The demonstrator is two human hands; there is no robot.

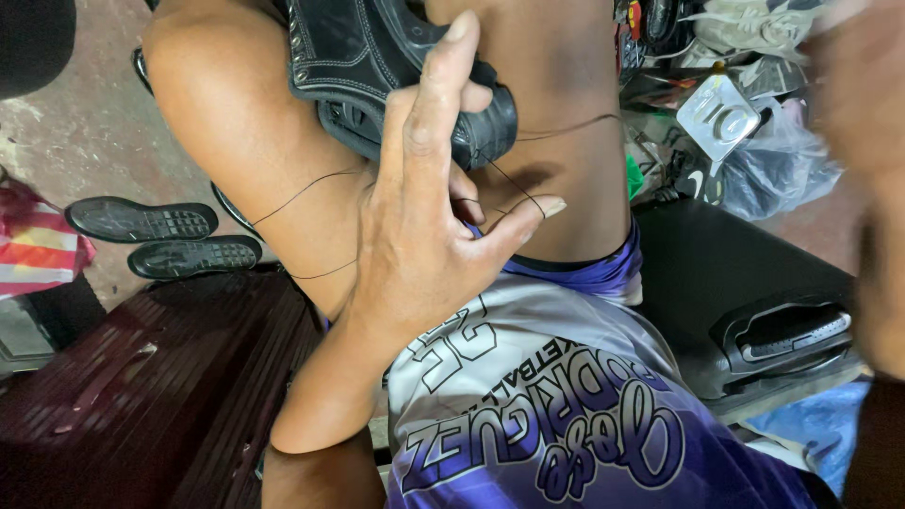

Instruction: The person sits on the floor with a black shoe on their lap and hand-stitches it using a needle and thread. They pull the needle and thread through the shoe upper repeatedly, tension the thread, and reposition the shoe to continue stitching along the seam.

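Black leather shoe (pixel 377 66) sits wedged between the person's bare knees at top centre, sole edge facing the camera, long axis running roughly upper left to lower right, one end pointing lower right toward the inner thigh. Left hand (pixel 424 226) presses against the shoe's lower end: index finger stretched straight up across the sole edge, thumb out to the right, remaining fingers curled onto the shoe. Thin black thread (pixel 311 188) runs taut from the shoe over the thumb tip and out across the left knee (pixel 236 123), another strand crossing the right thigh. Right hand (pixel 863 141) is a big blur at the right edge, raised well apart from the shoe; cannot tell how open it is or what it has.

Around: 2 black rubber soles (pixel 165 238) lie tread-up on the concrete floor at left, just beside a dark red ribbed case (pixel 141 386). A black moulded case (pixel 754 302) sits at right. Behind it, a clear plastic bag (pixel 773 165) and pale sneakers (pixel 754 28). Purple and white jersey (pixel 547 405) fills the bottom.
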